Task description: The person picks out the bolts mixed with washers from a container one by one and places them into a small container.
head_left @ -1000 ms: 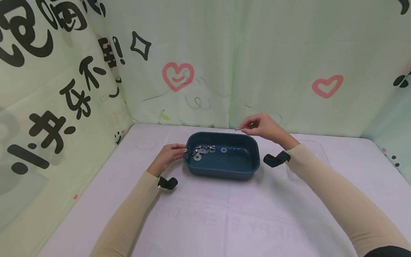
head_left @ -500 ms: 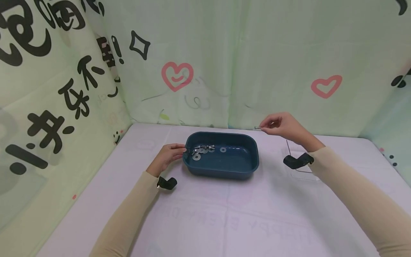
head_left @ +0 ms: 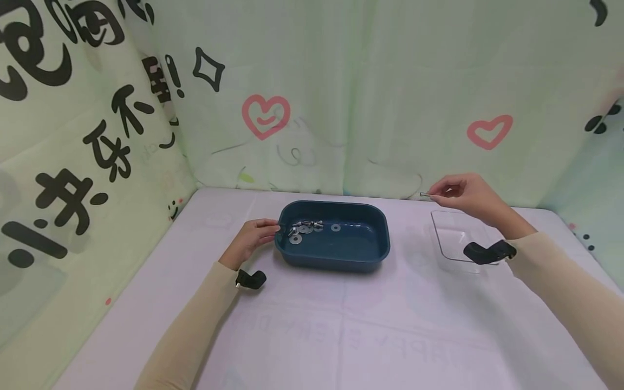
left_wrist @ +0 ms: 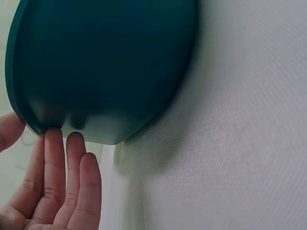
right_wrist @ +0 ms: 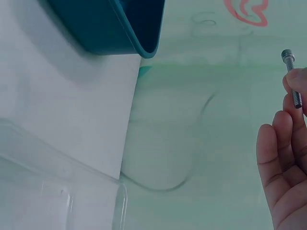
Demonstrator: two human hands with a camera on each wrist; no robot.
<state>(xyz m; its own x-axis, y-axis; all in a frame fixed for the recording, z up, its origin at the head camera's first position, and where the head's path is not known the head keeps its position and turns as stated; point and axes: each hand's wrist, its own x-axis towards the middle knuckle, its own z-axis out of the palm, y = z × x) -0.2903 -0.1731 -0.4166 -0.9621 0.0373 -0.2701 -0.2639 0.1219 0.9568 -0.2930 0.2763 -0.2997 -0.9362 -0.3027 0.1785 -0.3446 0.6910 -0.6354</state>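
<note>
A dark blue plastic bin (head_left: pixel 336 260) stands on the table with several metal bolts (head_left: pixel 309 224) and flat washers (head_left: pixel 296 239) inside, mostly toward its left end. At that end my left hand (head_left: pixel 251 238) holds the bin, thumb at the rim and fingertips (left_wrist: pixel 55 136) against the outer wall. Between thumb and fingers, my right hand (head_left: pixel 468 197) pinches a silver bolt (right_wrist: pixel 292 79) by its threaded shank, socket head clear. It is raised above the far edge of a clear plastic container (head_left: pixel 441 244), which the right wrist partly covers.
A white cloth-covered table (head_left: pixel 292 325) extends in front of the bin. Printed pale green curtains (head_left: pixel 390 97) hang close behind and at both sides. Black camera mounts (head_left: pixel 489 252) stick out from both wrists.
My right hand has carried the bolt rightward, from the bin's back right corner to above the clear container, which has come into view. My left hand stays at the bin.
</note>
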